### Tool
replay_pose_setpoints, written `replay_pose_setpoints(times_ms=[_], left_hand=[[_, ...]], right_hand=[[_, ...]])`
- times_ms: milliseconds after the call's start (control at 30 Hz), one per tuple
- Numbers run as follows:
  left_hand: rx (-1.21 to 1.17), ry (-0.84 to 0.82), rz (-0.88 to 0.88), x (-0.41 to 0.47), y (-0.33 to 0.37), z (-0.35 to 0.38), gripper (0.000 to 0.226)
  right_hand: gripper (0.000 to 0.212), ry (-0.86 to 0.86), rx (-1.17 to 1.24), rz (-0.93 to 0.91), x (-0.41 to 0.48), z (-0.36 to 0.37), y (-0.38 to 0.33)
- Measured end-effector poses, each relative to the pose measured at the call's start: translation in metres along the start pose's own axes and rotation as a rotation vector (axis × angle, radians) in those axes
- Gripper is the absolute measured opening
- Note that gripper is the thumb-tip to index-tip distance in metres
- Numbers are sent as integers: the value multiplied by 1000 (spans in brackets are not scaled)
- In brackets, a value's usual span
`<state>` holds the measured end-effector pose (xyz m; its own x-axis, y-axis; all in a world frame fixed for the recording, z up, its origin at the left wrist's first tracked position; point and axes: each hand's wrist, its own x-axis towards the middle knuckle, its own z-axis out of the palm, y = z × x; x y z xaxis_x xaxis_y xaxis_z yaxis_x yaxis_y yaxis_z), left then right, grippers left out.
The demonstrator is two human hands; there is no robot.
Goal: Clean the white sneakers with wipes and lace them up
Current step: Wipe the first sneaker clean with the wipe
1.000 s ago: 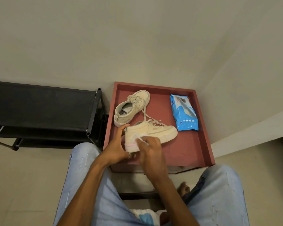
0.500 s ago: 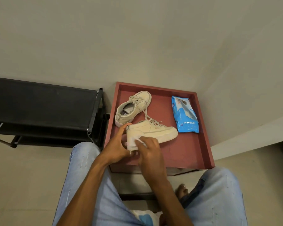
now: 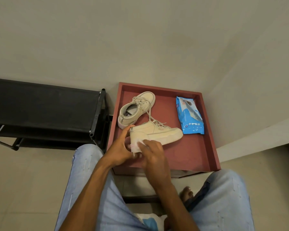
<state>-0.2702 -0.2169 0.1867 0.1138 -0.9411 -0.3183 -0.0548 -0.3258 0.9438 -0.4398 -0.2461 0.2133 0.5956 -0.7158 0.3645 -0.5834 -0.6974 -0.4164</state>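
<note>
Two cream-white sneakers lie on a red tray-topped table [image 3: 195, 152]. The near sneaker [image 3: 158, 131] points right, its laces loose. My left hand [image 3: 120, 149] grips its heel from the left, thumb up on the collar. A white wipe [image 3: 138, 144] is pressed against the heel's side by my right hand [image 3: 153, 154], which covers most of the wipe. The far sneaker [image 3: 137, 110] rests behind it, opening toward me, laces trailing to the near one.
A blue pack of wipes [image 3: 189, 115] lies at the tray's right side. A black shoe rack [image 3: 45, 112] stands to the left against the wall. My knees in light jeans flank the table; a bare foot [image 3: 186, 194] shows below it.
My right hand with the wipe has slid slightly along the heel of the near sneaker. The left hand keeps its grip; the sneaker has barely shifted.
</note>
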Motion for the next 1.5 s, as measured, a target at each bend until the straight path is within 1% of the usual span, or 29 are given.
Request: replay_pose_setpoints(times_ms=[67,167,267,367,433,533,600,667,767,833,900,1000,1100,1133,1200,1233,1300,1367,1433,1467,1500], left_hand=[[4,-16,8,1,-2,0,116],[8,-25,1,2,-5,-3,121],[15,-30,-16,3,-4,-1,123],[19,-19,-48,4,-4,4,123],[57,-6,-75,5,-5,7,123],[107,17,-93,6,-5,12,119],[104,37,-95,5,-1,16,117],[76,58,-98,5,1,19,119],[48,74,-92,6,2,21,115],[26,83,-100,6,4,24,114],[-21,90,-120,4,8,27,109],[-72,92,-187,4,9,28,105],[-3,103,-198,6,6,25,103],[20,107,-183,6,6,24,103],[-6,98,-162,6,4,25,103],[-24,90,-156,6,4,25,101],[-41,83,-149,7,5,26,100],[-46,79,-146,8,3,26,101],[-44,89,-149,7,3,27,99],[-47,95,-151,8,3,28,98],[-55,102,-158,8,3,28,97]], right_hand=[[39,99,-21,131,0,-6,30],[39,151,-47,275,3,-15,64],[35,197,-61,336,5,-12,56],[28,163,18,300,-5,3,18],[29,112,78,232,-11,13,0],[28,50,95,168,-13,19,0],[29,57,44,164,-11,15,13],[27,117,-25,206,-9,8,37],[20,225,-90,306,1,-7,70],[19,272,-107,379,9,-11,76],[18,299,-92,433,15,-11,67],[19,225,-76,429,12,2,34],[19,116,-6,338,0,14,3],[17,109,4,309,-2,13,4],[17,128,-41,278,2,5,24],[17,143,-58,300,6,-1,39],[13,169,-92,419,16,-14,73],[16,182,-90,598,23,-22,103],[21,224,-31,759,24,-23,113],[22,236,-32,779,23,-22,109],[20,248,-43,745,20,-18,98]])
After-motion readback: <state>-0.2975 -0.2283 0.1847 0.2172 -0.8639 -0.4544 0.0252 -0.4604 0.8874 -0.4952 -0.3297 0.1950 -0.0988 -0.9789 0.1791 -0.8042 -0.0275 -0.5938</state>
